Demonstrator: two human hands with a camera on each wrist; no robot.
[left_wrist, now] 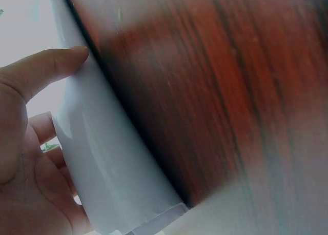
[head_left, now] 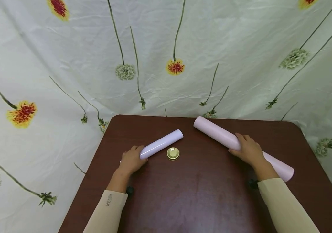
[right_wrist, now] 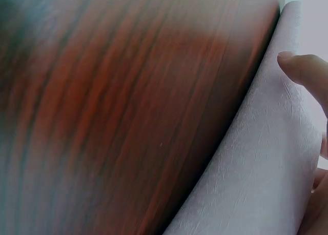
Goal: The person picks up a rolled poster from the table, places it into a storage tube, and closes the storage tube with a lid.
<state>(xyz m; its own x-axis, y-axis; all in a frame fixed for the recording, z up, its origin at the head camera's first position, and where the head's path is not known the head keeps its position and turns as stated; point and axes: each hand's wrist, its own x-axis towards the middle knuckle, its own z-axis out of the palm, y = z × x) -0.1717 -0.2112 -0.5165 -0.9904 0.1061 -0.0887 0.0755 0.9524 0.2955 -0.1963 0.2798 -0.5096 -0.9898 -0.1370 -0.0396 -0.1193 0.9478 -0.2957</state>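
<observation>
My left hand [head_left: 132, 159] grips the near end of a glossy, pale lavender-white roll [head_left: 163, 143] lying slantwise on the table. In the left wrist view the thumb [left_wrist: 66, 60] presses on that smooth roll, with the other fingers behind it. A longer, thicker pale pink roll [head_left: 216, 132] lies at the right, and my right hand [head_left: 250, 151] holds it around its middle. Its finely textured surface shows in the right wrist view, where the thumb [right_wrist: 297, 68] touches it; most of the other fingers are hidden behind the roll.
Between the rolls, nearer the left one, sits a small round gold-coloured disc with a raised rim [head_left: 173, 153]. The dark reddish-brown table [head_left: 198, 194] has rounded far corners. Flower-patterned cloth [head_left: 154, 94] hangs behind the table and along its sides.
</observation>
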